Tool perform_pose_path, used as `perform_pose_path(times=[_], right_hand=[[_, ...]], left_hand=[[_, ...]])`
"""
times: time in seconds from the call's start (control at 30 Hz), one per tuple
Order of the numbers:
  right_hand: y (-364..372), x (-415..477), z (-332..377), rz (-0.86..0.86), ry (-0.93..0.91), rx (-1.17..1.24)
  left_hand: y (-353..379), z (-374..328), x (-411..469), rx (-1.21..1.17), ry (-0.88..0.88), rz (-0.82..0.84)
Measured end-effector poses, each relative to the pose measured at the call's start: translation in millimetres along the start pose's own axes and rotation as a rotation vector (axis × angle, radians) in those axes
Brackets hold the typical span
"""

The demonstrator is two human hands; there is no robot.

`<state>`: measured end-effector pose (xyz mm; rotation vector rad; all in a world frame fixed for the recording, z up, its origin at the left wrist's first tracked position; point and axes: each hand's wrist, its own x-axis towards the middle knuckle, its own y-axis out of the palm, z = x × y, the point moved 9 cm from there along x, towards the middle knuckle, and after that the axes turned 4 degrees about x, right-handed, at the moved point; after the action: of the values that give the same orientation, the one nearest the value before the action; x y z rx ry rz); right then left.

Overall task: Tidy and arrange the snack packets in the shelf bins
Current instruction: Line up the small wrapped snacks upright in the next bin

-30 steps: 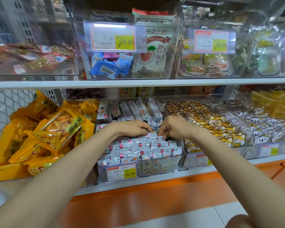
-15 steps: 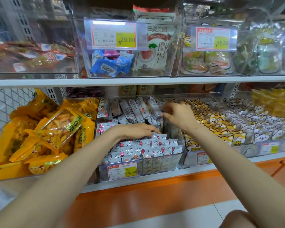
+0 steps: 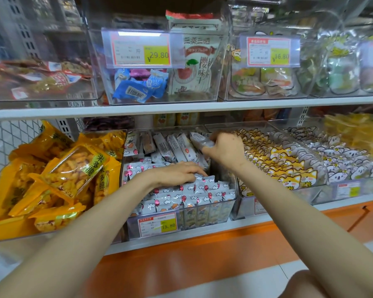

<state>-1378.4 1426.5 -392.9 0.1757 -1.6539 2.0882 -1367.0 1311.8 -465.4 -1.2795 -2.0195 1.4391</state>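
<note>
Beside yellow 米多脆 bags (image 3: 73, 168), in the bin (image 3: 202, 220) tagged 15.80, I see my left hand (image 3: 177, 173) flat on packets (image 3: 202, 190), right hand (image 3: 224, 149) gripping another packet (image 3: 200, 139).

The right grip (image 3: 224, 149) is blurred by motion, and the packet (image 3: 199, 138) it holds is too blurred to read. Small print on the price tags (image 3: 157, 224) cannot be made out. The yellow bags (image 3: 357, 132) at far right are blurred and cut off by the edge.
</note>
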Motion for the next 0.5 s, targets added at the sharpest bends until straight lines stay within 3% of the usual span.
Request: perform_pose_path(times=[0.17,0.33,0.4,0.5], right_hand=[[-31.7,-13.3,-31.1,-0.064,0.155,0.368],[-30.6,-32.2,-50.0,0.141,0.191,1.178],[-31.0,-34.6,-55.9,0.174,0.175,1.229],[-34.6,-36.1,-63.9,0.107,0.148,1.112]], left_hand=[[-1.5,3.6,2.6,-0.004,0.006,-0.025],[0.1,5.6,4.4,0.010,-0.003,-0.032],[0.8,5.9,3.9,0.016,-0.005,-0.032],[0.7,4.6,3.0,0.016,-0.004,-0.031]])
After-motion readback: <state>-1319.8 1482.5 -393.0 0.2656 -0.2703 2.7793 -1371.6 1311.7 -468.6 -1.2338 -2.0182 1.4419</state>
